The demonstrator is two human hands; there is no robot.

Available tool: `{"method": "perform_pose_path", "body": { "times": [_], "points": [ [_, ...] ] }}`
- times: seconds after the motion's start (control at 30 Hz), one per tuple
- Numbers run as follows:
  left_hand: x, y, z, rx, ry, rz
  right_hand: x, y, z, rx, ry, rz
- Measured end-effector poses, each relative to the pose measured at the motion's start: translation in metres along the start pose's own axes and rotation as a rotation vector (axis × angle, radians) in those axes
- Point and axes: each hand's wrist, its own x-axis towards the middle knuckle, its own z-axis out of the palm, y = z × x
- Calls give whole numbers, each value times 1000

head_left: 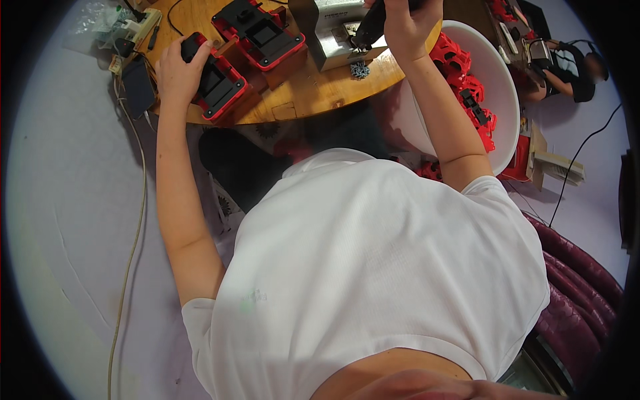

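My left hand [179, 72] rests against the left side of a red and black plastic housing [223, 88], its fingers and thumb curled round the far end. A second housing [263, 41] of the same kind lies just beyond it to the right. In my right hand [407, 30] is a black electric screwdriver [375, 25], partly cut off by the upper edge. It slants down to the left, its narrow end at the opening of a silver metal box [328, 47]. Whether the tip touches anything inside cannot be made out.
Both housings and the box stand on a round-edged wooden table [300, 100]. A small grey clump [360, 70] lies before the box. Right of the table, a white tub [512, 100] holds several red parts. A power strip [139, 30] and cable [141, 193] are left; another person [567, 70] is far right.
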Motion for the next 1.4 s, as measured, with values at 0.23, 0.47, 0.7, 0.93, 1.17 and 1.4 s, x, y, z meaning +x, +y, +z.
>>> {"method": "perform_pose_path", "body": {
  "times": [0.23, 0.47, 0.7, 0.93, 1.17, 1.4],
  "points": [
    [0, -11, 3, -16, 27, 44, 43, -15, 34, 179, -45, 339],
    [-1, -12, 15, -45, 268, 225, 75, 20, 157, 485, 17, -71],
    [-2, 3, 0, -67, 5, -11, 65, 55, 222, 458, -24, -41],
    [-9, 9, -4, -11, -5, -78, 56, 62, 232, 409, -65, 70],
    [-9, 16, -4, -14, 13, -41, 58, 55, 240, 192, -139, -37],
    [-3, 7, 1, -58, 13, -9, 50, 59, 233, 254, -165, -125]
  ]
}}
